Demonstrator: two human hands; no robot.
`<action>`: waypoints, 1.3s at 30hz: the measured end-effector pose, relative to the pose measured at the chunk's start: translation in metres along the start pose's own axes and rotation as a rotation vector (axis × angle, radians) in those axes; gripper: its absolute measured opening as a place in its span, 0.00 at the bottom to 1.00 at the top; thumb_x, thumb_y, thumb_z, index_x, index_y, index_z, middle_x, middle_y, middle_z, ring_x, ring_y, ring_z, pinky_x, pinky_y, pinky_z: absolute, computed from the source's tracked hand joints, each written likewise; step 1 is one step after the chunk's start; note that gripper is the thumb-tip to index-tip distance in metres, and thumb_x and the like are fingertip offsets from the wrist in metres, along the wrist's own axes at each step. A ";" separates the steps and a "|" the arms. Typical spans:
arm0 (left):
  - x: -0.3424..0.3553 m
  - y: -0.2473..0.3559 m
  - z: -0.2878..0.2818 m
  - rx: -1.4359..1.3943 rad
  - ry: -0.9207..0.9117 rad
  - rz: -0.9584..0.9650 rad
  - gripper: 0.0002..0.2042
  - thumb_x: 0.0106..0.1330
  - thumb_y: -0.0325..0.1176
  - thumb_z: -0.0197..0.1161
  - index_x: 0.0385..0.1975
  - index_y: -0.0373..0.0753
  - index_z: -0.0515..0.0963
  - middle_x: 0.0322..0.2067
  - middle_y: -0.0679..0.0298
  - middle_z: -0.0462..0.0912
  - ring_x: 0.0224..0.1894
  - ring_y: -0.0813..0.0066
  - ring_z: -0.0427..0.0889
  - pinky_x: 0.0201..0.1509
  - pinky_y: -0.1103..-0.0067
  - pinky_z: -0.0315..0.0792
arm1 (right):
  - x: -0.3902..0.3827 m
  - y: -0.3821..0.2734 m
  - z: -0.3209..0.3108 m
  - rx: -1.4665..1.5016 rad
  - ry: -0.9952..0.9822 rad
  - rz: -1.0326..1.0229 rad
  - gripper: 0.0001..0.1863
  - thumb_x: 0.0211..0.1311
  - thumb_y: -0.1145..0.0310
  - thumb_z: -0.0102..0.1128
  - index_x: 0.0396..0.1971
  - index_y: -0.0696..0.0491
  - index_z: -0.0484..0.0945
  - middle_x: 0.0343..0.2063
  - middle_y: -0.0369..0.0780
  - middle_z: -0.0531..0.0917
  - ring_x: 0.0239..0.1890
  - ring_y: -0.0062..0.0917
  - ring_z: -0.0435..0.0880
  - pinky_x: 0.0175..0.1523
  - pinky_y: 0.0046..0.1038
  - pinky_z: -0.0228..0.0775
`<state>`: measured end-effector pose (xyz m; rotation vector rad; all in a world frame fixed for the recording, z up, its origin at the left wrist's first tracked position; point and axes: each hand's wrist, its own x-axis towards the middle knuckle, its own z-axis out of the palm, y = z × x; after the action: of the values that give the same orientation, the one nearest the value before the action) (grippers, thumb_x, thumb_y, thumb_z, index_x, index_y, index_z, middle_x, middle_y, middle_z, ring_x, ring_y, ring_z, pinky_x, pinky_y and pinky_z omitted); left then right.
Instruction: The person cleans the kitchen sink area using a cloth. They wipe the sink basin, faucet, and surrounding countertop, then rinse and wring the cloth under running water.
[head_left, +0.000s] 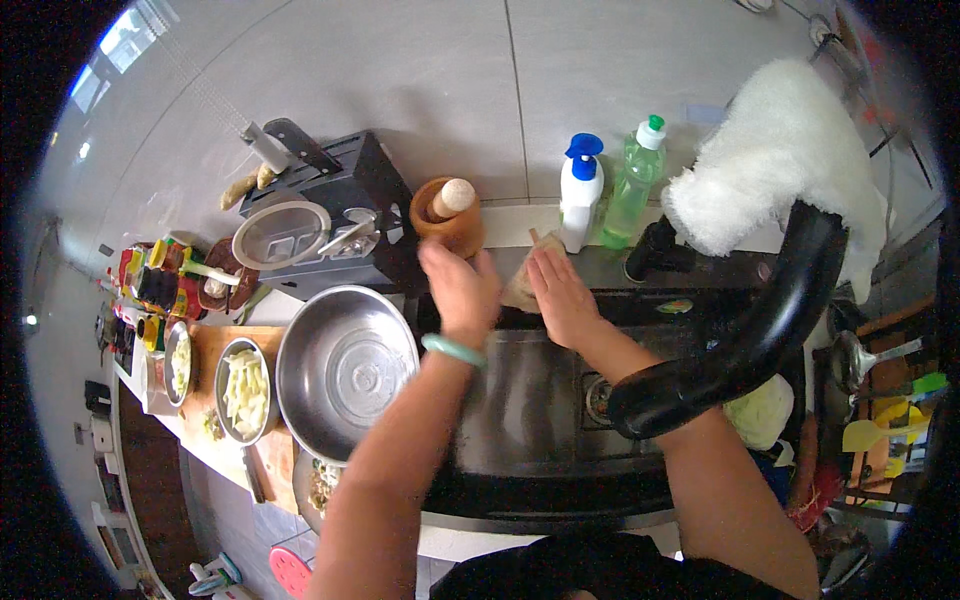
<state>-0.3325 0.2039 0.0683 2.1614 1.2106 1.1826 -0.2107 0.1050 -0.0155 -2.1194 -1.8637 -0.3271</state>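
The sink (520, 400) is dark brushed metal with a dull sheen. Beside it the large bowl (345, 370) is polished steel, smooth and bright, and the smaller bowl (245, 392) is the same metal. They stand on a matt wooden cutting board (215, 345). The mortar (447, 222) and pestle (452, 196) look like turned wood, the mortar reddish and smooth. The faucet (740, 345) is glossy black. The cloth (775, 160) over it is white and fluffy. Both bottles (580, 195) are shiny plastic. The bracelet (453, 349) looks like smooth pale green stone or glass
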 end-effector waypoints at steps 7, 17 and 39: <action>-0.035 -0.016 0.011 0.362 -0.623 0.280 0.24 0.60 0.25 0.45 0.58 0.30 0.59 0.60 0.47 0.62 0.63 0.50 0.59 0.67 0.65 0.54 | 0.038 -0.005 0.013 -0.012 -0.132 -0.026 0.43 0.42 0.63 0.62 0.60 0.62 0.55 0.61 0.52 0.57 0.66 0.43 0.52 0.70 0.40 0.41; -0.046 -0.031 0.032 0.513 -0.617 0.169 0.24 0.64 0.29 0.42 0.61 0.30 0.56 0.63 0.49 0.56 0.66 0.55 0.54 0.67 0.66 0.53 | 0.048 -0.014 0.013 -0.010 -0.079 -0.078 0.32 0.52 0.69 0.50 0.58 0.64 0.58 0.62 0.52 0.58 0.67 0.42 0.52 0.70 0.40 0.42; -0.053 -0.033 0.029 0.655 -0.548 0.278 0.26 0.60 0.29 0.49 0.58 0.25 0.57 0.60 0.45 0.59 0.63 0.54 0.60 0.65 0.67 0.56 | 0.030 -0.018 0.018 0.011 -0.038 -0.125 0.31 0.55 0.68 0.47 0.60 0.61 0.57 0.62 0.48 0.58 0.66 0.39 0.53 0.70 0.38 0.40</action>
<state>-0.3394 0.1792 0.0039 2.9316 1.1605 0.2080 -0.2246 0.1418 -0.0205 -2.0199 -2.0199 -0.3049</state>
